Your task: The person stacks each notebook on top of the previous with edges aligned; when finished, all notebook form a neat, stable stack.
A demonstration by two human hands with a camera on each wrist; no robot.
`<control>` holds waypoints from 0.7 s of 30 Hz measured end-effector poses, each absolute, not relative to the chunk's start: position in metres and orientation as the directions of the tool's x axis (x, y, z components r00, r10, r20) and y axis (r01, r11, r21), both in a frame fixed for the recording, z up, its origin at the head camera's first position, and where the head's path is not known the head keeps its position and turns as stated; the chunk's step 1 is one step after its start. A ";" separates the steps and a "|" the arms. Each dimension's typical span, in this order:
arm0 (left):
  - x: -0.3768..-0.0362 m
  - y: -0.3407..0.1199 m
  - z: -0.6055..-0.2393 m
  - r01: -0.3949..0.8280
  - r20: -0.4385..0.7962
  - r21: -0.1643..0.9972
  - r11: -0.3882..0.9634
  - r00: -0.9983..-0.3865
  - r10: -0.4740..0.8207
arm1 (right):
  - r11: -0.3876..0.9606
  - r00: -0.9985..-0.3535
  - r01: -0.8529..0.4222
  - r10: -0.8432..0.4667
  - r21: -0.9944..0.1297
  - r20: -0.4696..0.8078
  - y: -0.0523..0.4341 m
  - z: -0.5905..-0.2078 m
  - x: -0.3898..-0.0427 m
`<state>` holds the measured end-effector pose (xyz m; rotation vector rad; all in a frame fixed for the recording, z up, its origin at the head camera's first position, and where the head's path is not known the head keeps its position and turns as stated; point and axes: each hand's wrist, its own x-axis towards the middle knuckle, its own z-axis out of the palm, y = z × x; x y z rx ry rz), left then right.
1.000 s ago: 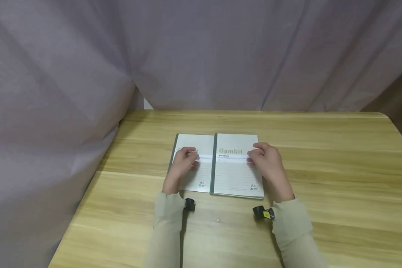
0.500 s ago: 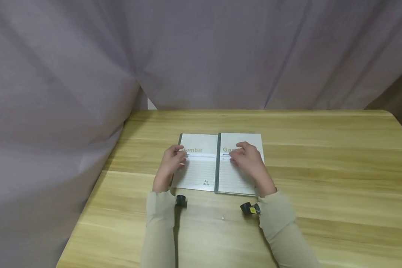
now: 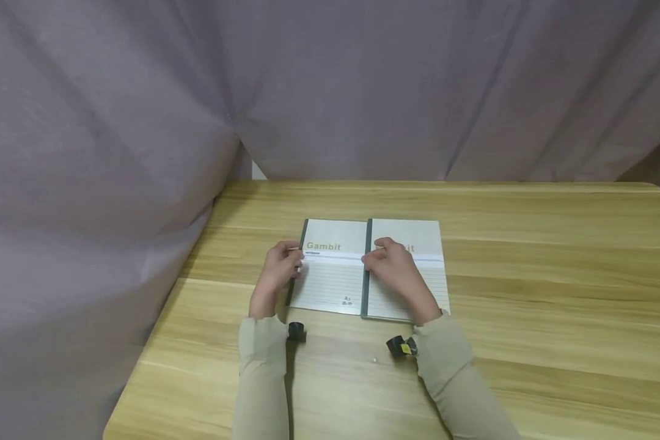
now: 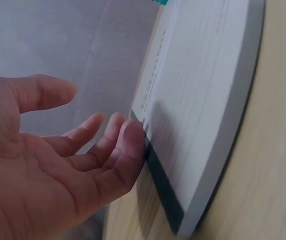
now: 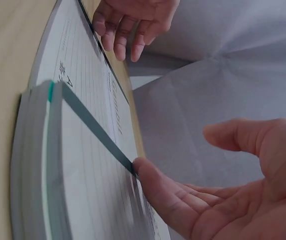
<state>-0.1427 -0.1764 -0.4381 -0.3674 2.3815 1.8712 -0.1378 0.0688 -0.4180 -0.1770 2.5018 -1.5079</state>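
Observation:
Two white Gambit notebooks with dark green spines lie side by side on the table, a left notebook [image 3: 330,282] and a right notebook [image 3: 418,233]. In the right wrist view, the right one tops a thicker stack [image 5: 38,165]. My left hand [image 3: 277,270] is at the left notebook's spine; the left wrist view has its fingertips [image 4: 133,135] against that edge, thumb raised apart. Over the right notebook reaches my right hand [image 3: 398,269], partly covering its title. Its fingertip [image 5: 145,167] touches the green spine, with the thumb held away.
The wooden table [image 3: 539,293] extends on all sides of the notebooks. A grey curtain [image 3: 341,91] hangs behind and along the left side. A tiny pale speck [image 3: 374,360] lies in front of the notebooks. Black wrist cameras [image 3: 296,331] sit at both cuffs.
Both hands have shifted left relative to the notebooks: the left hand from over the left cover to its spine, the right from the right notebook's outer edge to its spine.

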 end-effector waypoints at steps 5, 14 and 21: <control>-0.137 -0.181 -0.438 -0.264 -0.230 0.932 0.247 -0.960 -0.157 | 0.495 -0.957 -0.003 -0.253 -0.869 -0.141 0.059 -0.418 -0.136; -0.134 -0.180 -0.437 -0.257 -0.208 0.901 0.351 -0.963 -0.172 | 0.524 -0.941 0.033 -0.270 -0.851 -0.203 0.041 -0.418 -0.129; -0.138 -0.169 -0.433 -0.260 -0.191 0.869 0.421 -0.961 -0.200 | 0.539 -0.942 0.027 -0.268 -0.842 -0.201 0.041 -0.418 -0.129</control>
